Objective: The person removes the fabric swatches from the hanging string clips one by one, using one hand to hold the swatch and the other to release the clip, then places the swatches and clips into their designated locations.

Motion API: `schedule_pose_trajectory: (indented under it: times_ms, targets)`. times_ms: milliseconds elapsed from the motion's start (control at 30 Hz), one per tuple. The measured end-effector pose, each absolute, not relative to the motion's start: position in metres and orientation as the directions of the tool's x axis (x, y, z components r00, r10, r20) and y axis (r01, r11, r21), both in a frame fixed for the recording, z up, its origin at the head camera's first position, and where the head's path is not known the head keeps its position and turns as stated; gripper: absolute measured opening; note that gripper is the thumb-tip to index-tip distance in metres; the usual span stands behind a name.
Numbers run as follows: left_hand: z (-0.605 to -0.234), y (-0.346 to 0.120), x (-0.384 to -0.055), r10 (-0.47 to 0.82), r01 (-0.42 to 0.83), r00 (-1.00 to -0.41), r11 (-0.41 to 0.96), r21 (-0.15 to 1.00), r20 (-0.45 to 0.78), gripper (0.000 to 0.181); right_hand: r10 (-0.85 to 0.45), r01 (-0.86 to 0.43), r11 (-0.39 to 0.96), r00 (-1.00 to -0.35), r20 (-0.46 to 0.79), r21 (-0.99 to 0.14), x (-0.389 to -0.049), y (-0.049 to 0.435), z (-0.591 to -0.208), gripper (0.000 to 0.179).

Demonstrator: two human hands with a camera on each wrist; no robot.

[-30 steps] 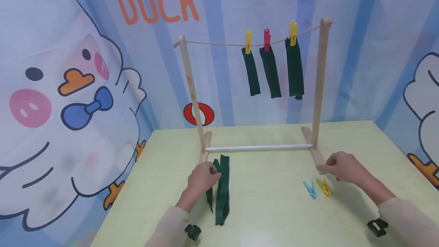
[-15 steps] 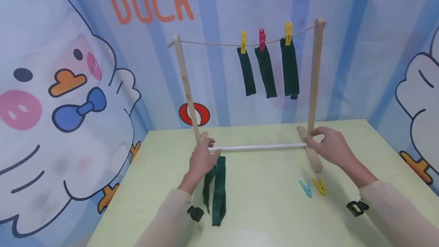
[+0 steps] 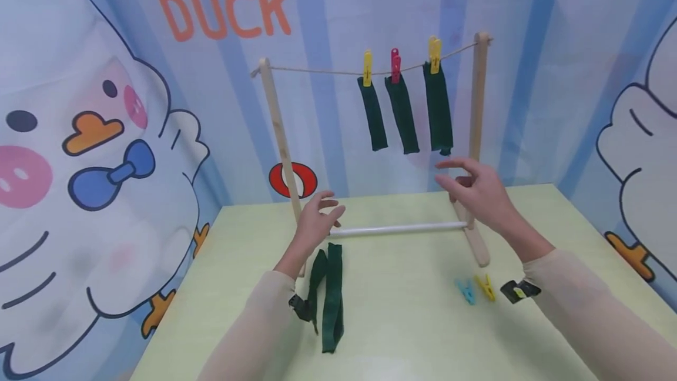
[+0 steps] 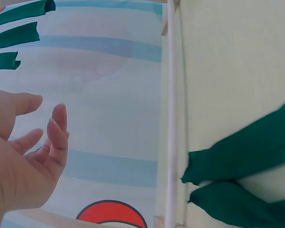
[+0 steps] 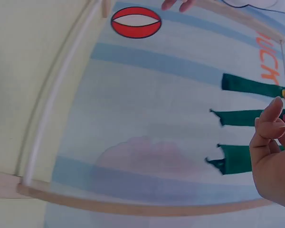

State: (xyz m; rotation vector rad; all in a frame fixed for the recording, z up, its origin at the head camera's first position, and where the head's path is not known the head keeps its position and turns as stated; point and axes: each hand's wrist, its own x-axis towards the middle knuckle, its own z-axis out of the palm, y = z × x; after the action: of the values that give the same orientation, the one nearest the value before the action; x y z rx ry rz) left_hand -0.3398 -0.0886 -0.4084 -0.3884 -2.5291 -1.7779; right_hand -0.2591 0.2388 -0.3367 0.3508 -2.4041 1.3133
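Note:
My left hand (image 3: 315,222) is raised near the rack's left post with loosely bent fingers. Nothing lies between its thumb and fingertips, as the left wrist view confirms. Before the right post hovers my right hand (image 3: 478,193), thumb and index finger apart, holding nothing. Three dark green cloth strips (image 3: 402,115) hang from the string, pinned by a yellow clothespin (image 3: 367,67), a red clothespin (image 3: 395,66) and another yellow clothespin (image 3: 435,55). Two more green strips (image 3: 332,296) lie on the table beside the left forearm. A blue clothespin (image 3: 466,291) and a yellow clothespin (image 3: 485,287) lie at right.
The wooden rack has a left post (image 3: 277,128), a right post (image 3: 478,99) and a white lower rod (image 3: 396,229). A string (image 3: 312,70) joins the posts' tops. Behind the pale table (image 3: 402,310) hangs a printed duck curtain (image 3: 328,4).
Both hands have risen from low near the table to the rack's lower rod and then higher. The right hand has also moved inward. Head view has shifted slightly; strips and clothespins stay put.

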Motion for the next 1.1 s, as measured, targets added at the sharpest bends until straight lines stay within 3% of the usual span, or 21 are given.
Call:
schedule_pose_trajectory:
  times_ms: [633, 1100]
  targets:
    - [-0.360, -0.051, -0.365, 0.229, 0.358, -0.922, 0.190, 0.914, 0.313, 0.048, -0.013, -0.605, 0.492, -0.724, 0.690, -0.626, -0.292, 0.203, -0.266, 0.037]
    - [-0.340, -0.034, -0.368, 0.259, 0.360, -0.912, 0.139, 0.923, 0.317, 0.050, -0.041, -0.617, 0.514, -0.711, 0.702, -0.596, -0.304, 0.187, -0.233, 0.038]
